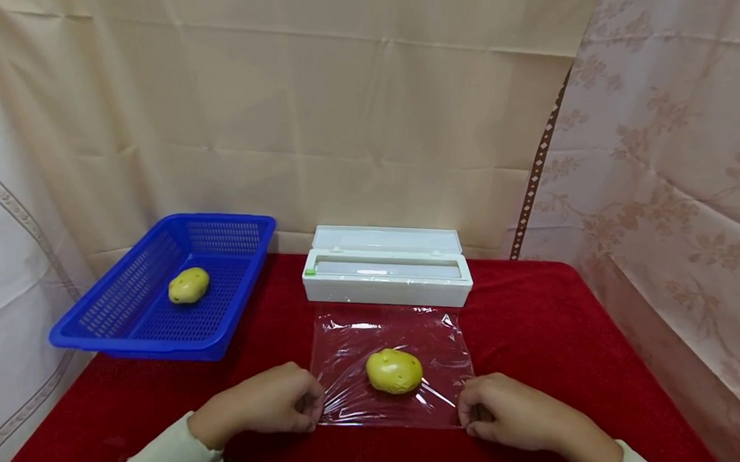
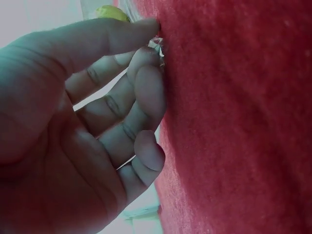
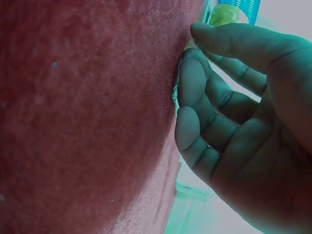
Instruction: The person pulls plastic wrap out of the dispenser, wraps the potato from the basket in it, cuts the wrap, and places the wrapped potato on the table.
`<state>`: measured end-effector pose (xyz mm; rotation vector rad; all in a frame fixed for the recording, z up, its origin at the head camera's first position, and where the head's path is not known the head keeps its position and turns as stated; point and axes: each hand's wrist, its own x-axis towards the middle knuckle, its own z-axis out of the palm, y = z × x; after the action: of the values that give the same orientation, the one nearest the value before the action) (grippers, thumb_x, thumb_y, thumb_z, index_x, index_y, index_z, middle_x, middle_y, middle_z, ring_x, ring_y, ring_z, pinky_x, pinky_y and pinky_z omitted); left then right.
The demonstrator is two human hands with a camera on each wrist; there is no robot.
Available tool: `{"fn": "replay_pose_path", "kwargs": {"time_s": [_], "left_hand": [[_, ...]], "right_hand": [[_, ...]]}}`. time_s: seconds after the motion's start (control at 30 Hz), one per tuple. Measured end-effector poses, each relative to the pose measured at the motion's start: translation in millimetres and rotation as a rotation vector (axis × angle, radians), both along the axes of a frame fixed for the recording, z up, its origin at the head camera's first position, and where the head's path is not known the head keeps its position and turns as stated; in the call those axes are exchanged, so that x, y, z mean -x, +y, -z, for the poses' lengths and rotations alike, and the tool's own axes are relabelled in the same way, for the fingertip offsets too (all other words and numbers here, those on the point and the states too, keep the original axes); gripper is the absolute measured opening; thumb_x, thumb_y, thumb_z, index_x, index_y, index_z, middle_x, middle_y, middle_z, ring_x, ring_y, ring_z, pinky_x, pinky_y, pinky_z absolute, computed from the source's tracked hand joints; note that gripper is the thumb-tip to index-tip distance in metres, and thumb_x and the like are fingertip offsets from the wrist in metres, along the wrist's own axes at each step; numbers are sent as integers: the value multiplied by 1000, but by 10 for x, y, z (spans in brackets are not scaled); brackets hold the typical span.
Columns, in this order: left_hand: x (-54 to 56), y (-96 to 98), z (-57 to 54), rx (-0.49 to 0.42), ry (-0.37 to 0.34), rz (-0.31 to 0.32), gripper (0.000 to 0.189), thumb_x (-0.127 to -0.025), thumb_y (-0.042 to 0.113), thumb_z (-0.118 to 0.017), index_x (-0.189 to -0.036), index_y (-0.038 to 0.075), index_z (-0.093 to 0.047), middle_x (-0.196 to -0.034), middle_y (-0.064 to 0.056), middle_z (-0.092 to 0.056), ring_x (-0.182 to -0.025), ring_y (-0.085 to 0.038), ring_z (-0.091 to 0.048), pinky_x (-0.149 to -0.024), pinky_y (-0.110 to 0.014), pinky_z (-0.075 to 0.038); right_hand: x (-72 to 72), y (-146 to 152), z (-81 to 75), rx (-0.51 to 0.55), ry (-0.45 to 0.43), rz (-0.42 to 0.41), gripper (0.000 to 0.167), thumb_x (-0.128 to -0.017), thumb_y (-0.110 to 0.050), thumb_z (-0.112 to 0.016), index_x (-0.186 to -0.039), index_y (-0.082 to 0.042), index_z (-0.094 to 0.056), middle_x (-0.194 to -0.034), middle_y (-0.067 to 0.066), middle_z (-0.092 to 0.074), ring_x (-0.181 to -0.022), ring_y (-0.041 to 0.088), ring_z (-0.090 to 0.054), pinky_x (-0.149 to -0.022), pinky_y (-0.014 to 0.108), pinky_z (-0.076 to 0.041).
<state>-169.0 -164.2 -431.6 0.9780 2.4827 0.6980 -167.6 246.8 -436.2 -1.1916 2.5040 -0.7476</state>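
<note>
A sheet of clear plastic wrap (image 1: pixel 346 340) lies spread on the red cloth, running toward the front of a white wrap dispenser (image 1: pixel 386 292). On the sheet rests a yellow potato (image 1: pixel 393 371), a little toward its near edge. My left hand (image 1: pixel 282 399) pinches the near left corner of the wrap; a crumpled bit shows at the thumb and fingertips (image 2: pixel 150 87) in the left wrist view. The near right corner is pinched by my right hand (image 1: pixel 511 411), with thin film showing by its curled fingers (image 3: pixel 191 83) in the right wrist view.
At the left stands a blue plastic basket (image 1: pixel 242 315) with a second potato (image 1: pixel 188 285) inside. The dispenser's lid (image 1: pixel 388 239) is raised, and a green slider (image 1: pixel 309 272) sits at its left end. Curtains hang behind the red-covered table (image 1: pixel 527 314).
</note>
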Motion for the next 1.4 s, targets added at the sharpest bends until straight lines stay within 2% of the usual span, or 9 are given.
{"fn": "replay_pose_path", "kwargs": {"time_s": [0.27,0.43,0.6,0.7,0.83,0.9,1.13,1.27,1.4], "left_hand": [[-62,-19,-40,-19,40,17,23,-83,10,-78,-73,27,-65,-64,21,-58,-56,6,-51,-53,-17,-45],[-92,-41,-82,-12,70,16,24,-83,9,-77,-73,27,-64,-63,22,-56,-56,7,-50,-52,-16,-45],[-72,-61,-157,-16,77,-5,25,-85,9,-75,-76,29,-63,-64,20,-56,-57,5,-50,-52,-18,-46],[-47,-68,-193,-28,130,-3,24,-86,10,-75,-77,29,-63,-69,19,-56,-61,4,-51,-54,-18,-46],[-15,-69,-243,-37,246,8,24,-85,12,-75,-79,30,-62,-76,17,-55,-68,2,-52,-60,-17,-46],[-3,-69,-266,-33,267,0,24,-85,12,-75,-79,31,-61,-78,15,-56,-70,0,-52,-61,-17,-45],[49,-77,-315,-23,204,-44,18,-86,12,-73,-84,27,-64,-78,16,-58,-71,-9,-58,-63,-21,-48],[75,-82,-330,-30,142,-65,14,-87,11,-72,-87,24,-66,-75,17,-60,-68,-5,-57,-62,-22,-50],[84,-75,-324,-53,134,-83,13,-89,11,-71,-87,23,-65,-72,16,-60,-64,-1,-54,-58,-22,-49]], "right_hand": [[-57,19,-10,18,29,-2,27,-88,-11,-78,-85,-34,-65,-82,-23,-58,-72,-6,-54,-63,17,-49],[-77,24,-77,15,-16,23,23,-90,-17,-78,-85,-35,-66,-81,-23,-61,-71,-4,-55,-62,18,-49],[-82,31,-162,8,-48,55,23,-92,-16,-76,-86,-35,-66,-80,-22,-61,-71,-2,-55,-63,20,-50],[-77,41,-199,-4,-23,68,24,-92,-14,-75,-86,-36,-65,-80,-23,-61,-73,-2,-56,-66,21,-50],[-62,57,-227,-13,4,89,24,-93,-15,-75,-87,-36,-65,-82,-23,-61,-76,-3,-56,-69,22,-50],[-54,62,-244,-17,14,98,23,-93,-16,-75,-88,-36,-66,-83,-24,-62,-77,-3,-56,-70,23,-50],[-20,69,-297,-11,33,122,21,-93,-18,-76,-89,-36,-66,-86,-22,-61,-81,0,-57,-74,26,-51],[-14,65,-301,10,67,133,25,-92,-17,-76,-88,-38,-64,-88,-21,-59,-83,2,-56,-75,26,-50],[18,57,-279,51,114,126,26,-93,-14,-75,-90,-36,-61,-87,-20,-57,-82,0,-55,-74,26,-50]]}}
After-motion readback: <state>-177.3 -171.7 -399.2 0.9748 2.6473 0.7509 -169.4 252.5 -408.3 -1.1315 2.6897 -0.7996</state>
